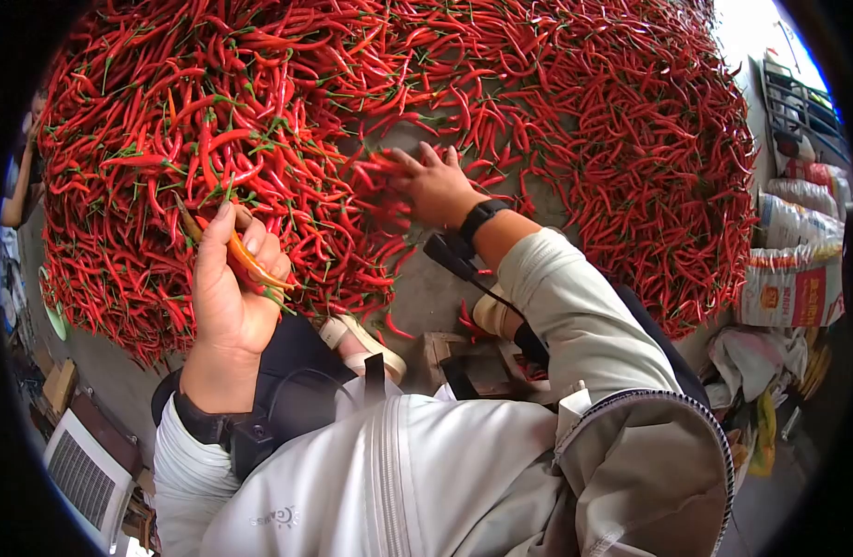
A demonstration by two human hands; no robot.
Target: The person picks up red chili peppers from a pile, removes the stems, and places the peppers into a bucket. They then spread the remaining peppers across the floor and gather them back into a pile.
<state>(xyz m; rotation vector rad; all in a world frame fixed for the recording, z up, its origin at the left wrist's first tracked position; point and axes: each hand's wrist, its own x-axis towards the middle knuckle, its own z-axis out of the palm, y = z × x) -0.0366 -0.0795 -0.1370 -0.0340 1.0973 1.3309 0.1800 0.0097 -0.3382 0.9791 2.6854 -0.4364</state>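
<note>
My left hand (pixel 230 292) is closed around an orange chili pepper (pixel 252 263), whose green stem end pokes out below my fingers. A darker, brownish chili pepper (pixel 188 221) also sticks out by the thumb of that hand. Just beyond it rises a heap of red chili peppers (pixel 148 232) with green stems. Over the heap's right edge, my right hand (pixel 438 193) has its fingers spread and reaches toward some red peppers (pixel 378 181), which are smeared by motion. Its palm side is hidden.
More red chili peppers (pixel 649 158) cover the concrete floor (pixel 413 278) on the right. Printed sacks (pixel 793 288) stand at the far right. Between my feet is a small wooden stool or box (pixel 473 362). A white grille panel (pixel 88 473) leans at lower left.
</note>
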